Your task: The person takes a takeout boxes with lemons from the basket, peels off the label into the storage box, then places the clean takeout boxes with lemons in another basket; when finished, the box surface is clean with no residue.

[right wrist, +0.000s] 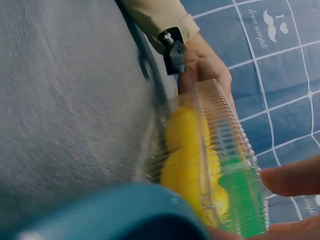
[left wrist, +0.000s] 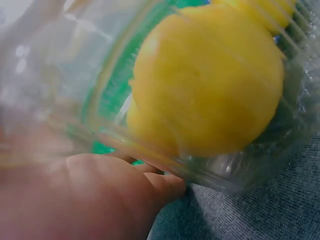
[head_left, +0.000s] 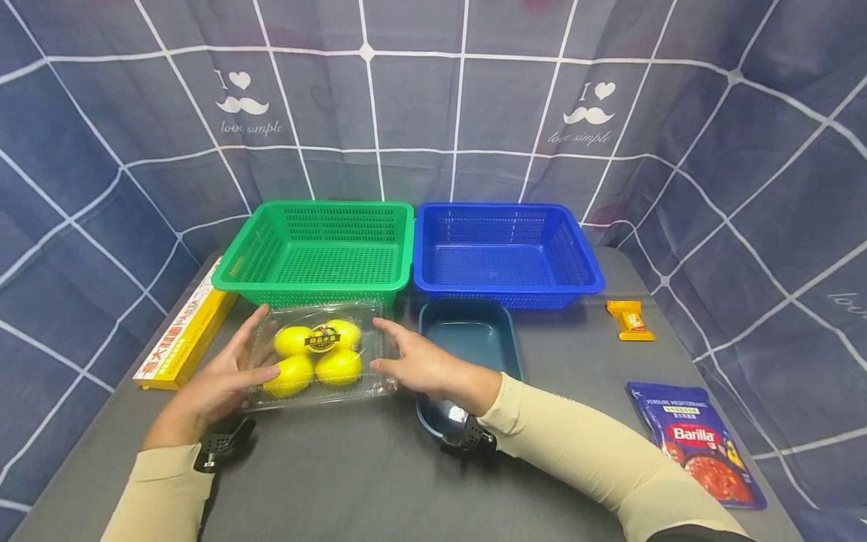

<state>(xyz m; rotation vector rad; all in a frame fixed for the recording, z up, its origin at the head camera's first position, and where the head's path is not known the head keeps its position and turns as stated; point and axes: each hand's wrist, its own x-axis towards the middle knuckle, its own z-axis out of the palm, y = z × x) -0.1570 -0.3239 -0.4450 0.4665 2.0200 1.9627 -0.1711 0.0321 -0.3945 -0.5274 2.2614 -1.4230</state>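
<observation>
A clear plastic clamshell box with several yellow lemons inside and a dark label on its lid is held between both hands, in front of the green basket. My left hand grips its left side, the thumb lying over the lid. In the left wrist view, a lemon shows large through the plastic above the left hand. My right hand holds the right end, thumb and fingers spread along the edge. The right wrist view shows the box side-on, with the right thumb at its lid edge.
Behind stand a green basket and a blue basket. A dark teal tub sits partly under the right forearm. A yellow pasta box lies left; an orange packet and a Barilla pouch lie right.
</observation>
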